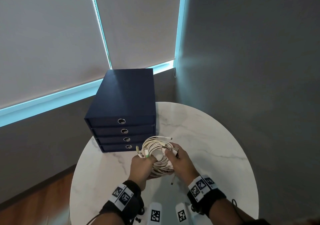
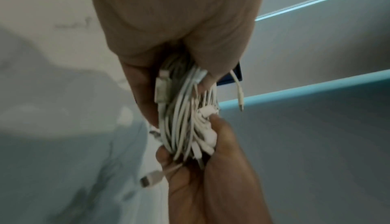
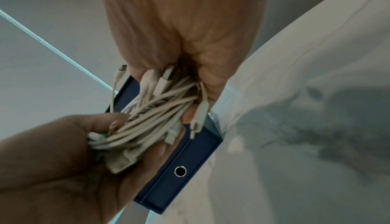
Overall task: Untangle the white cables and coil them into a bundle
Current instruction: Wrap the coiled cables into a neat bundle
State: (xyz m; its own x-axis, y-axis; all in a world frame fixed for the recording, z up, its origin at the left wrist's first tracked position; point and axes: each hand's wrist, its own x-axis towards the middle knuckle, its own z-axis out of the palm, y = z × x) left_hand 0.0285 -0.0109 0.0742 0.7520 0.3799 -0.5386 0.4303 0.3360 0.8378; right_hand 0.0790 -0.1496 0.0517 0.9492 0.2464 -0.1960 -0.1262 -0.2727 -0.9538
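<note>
A round coil of white cables [image 1: 158, 153] is held up above the marble table [image 1: 216, 138], both hands around it. My left hand [image 1: 142, 166] grips the coil's left and lower side, fingers curled round the strands. My right hand [image 1: 180, 159] grips the right side, thumb pressed across the cables. Several plug ends stick out of the coil, one dangling below [image 1: 172, 181]. In the left wrist view the cable bundle [image 2: 185, 115] runs between my left hand [image 2: 179, 70] and the right hand [image 2: 211, 169]. The right wrist view shows the cables [image 3: 156, 115] packed under my right hand [image 3: 179, 77].
A dark blue drawer box [image 1: 123, 114] with several drawers and metal ring pulls stands at the table's back left, just behind the coil. Two white tagged markers [image 1: 155, 214] lie near the front edge. Grey wall and window blinds lie beyond.
</note>
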